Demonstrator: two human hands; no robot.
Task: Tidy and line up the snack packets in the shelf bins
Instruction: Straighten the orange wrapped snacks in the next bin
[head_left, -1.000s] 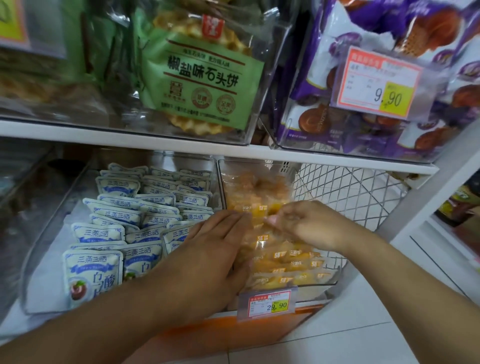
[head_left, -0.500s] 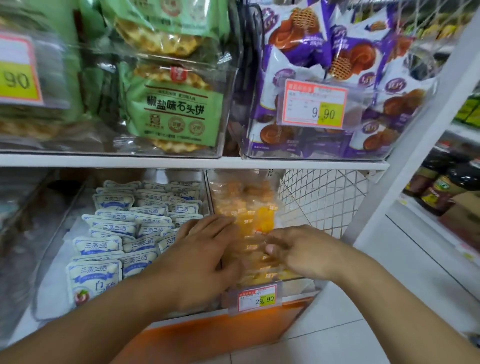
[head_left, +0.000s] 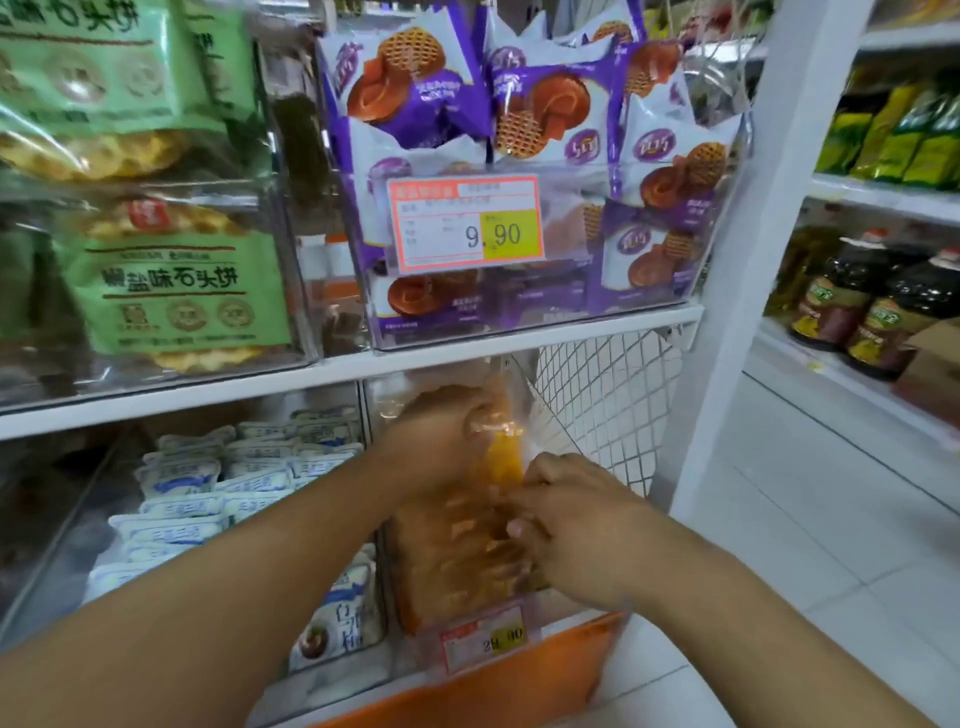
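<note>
Clear packets of orange-yellow snacks (head_left: 470, 551) fill the right-hand bin on the lower shelf. My left hand (head_left: 441, 436) reaches deep into that bin and grips the top of an upright packet (head_left: 501, 457) at the back. My right hand (head_left: 566, 514) sits at the bin's right side with fingers curled, pinching the edges of the packets in front. White and blue packets (head_left: 208, 499) lie in rows in the neighbouring left bin, partly hidden by my left forearm.
A price tag (head_left: 485, 642) hangs on the bin's front. Above, a clear bin holds purple waffle packets (head_left: 550, 104) behind a 9.90 tag (head_left: 465, 223); green cracker bags (head_left: 171, 291) fill the bin to its left. Wire mesh (head_left: 602, 400) closes the shelf end. Oil bottles (head_left: 852, 296) stand at right.
My left hand slid from the front packets to the back of the bin and took hold of an upright packet. The camera tilted up, showing more of the upper shelf.
</note>
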